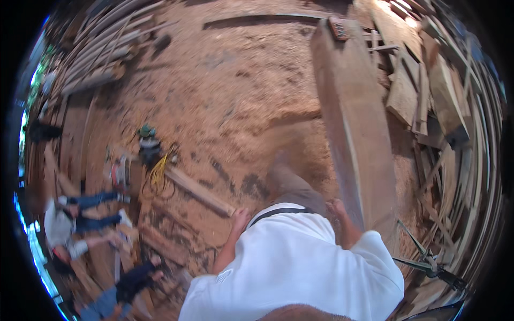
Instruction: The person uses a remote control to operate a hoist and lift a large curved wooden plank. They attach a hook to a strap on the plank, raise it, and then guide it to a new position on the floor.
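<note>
Fingers [336, 206] near slab [356, 123], sawdusty ground [235, 96], lumber [445, 101]

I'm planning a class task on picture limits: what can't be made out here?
All in the head view:
Left hand: blurred, so contact with the beam is unclear.
Right hand: blurred, grasp unclear.
Foot below the trouser leg: lost in motion blur.
Orange object on the broad plank: too small to identify.
Dark-topped co-worker: partly cut off by the lower edge.
</note>
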`<action>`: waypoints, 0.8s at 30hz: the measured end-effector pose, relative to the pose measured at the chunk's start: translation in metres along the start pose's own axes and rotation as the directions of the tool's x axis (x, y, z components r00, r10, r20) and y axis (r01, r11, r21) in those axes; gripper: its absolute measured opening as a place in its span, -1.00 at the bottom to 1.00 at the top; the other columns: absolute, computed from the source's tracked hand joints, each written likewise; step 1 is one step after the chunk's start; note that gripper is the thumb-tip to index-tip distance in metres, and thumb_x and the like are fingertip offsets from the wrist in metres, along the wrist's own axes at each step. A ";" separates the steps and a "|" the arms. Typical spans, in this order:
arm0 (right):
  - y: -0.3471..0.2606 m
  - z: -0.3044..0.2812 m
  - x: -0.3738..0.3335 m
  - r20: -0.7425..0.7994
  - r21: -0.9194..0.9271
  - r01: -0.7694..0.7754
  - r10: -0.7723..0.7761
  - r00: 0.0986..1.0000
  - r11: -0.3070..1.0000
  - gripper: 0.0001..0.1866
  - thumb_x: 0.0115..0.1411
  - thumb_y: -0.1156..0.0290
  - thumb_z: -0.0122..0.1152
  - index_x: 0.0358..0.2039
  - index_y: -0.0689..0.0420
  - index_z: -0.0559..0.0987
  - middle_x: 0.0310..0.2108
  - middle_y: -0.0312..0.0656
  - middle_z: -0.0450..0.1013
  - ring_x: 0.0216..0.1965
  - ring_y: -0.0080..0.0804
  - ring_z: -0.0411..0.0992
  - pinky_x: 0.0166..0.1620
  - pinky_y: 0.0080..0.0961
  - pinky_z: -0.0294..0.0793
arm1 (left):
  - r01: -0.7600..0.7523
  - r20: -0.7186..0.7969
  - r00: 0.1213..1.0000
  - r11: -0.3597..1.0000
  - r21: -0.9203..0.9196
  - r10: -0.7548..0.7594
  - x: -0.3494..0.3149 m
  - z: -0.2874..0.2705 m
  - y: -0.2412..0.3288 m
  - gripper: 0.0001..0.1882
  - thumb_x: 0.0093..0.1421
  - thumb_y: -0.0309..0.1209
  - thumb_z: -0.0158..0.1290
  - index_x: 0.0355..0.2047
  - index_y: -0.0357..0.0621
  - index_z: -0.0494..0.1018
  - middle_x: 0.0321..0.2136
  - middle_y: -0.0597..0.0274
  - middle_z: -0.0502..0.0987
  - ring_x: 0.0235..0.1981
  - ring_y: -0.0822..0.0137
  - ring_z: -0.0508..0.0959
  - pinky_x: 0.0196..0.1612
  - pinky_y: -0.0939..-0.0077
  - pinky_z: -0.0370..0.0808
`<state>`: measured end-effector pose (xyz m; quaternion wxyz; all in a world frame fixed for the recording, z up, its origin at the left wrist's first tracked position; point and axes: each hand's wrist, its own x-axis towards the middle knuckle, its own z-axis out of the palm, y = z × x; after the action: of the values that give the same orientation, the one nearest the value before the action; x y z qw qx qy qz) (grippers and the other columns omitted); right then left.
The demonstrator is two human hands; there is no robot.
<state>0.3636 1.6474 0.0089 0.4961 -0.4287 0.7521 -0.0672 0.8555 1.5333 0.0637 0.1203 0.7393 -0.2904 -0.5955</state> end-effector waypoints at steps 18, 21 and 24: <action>-0.570 -0.224 0.432 -0.175 0.045 0.494 -0.480 0.860 0.868 -0.54 0.39 0.14 0.15 0.11 0.22 0.59 0.09 0.09 0.55 0.13 0.01 0.51 0.19 -0.23 0.46 | -0.193 0.022 0.978 0.936 -0.296 0.208 0.336 -0.095 0.345 -0.68 0.36 -0.21 0.17 -0.10 -0.23 0.61 -0.25 0.16 0.66 -0.25 0.36 0.61 -0.15 0.42 0.55; -0.559 -0.232 0.480 -0.121 0.126 0.277 -0.263 0.957 0.953 -0.58 0.35 0.15 0.19 0.05 0.19 0.62 0.04 0.08 0.57 0.04 -0.06 0.55 0.10 -0.19 0.51 | -0.227 0.019 0.973 0.970 -0.091 0.230 0.409 -0.145 0.415 -0.67 0.37 -0.18 0.16 -0.05 -0.19 0.59 -0.25 0.16 0.65 -0.25 0.34 0.61 -0.15 0.41 0.56; -0.463 -0.229 0.497 -0.134 -0.158 0.066 -0.087 0.987 0.985 -0.61 0.28 0.13 0.24 -0.04 0.13 0.68 -0.22 0.05 0.64 -0.15 0.04 0.61 -0.05 -0.15 0.57 | -0.078 0.031 0.996 0.992 -0.103 0.082 0.438 -0.152 0.554 -0.63 0.39 -0.15 0.12 0.03 -0.14 0.53 -0.26 0.19 0.63 -0.30 0.35 0.60 -0.22 0.42 0.57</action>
<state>0.3776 0.9307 0.0243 0.4046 -0.4884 0.7709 -0.0583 0.8947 0.8120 0.0386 0.1763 0.7093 -0.2913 -0.6172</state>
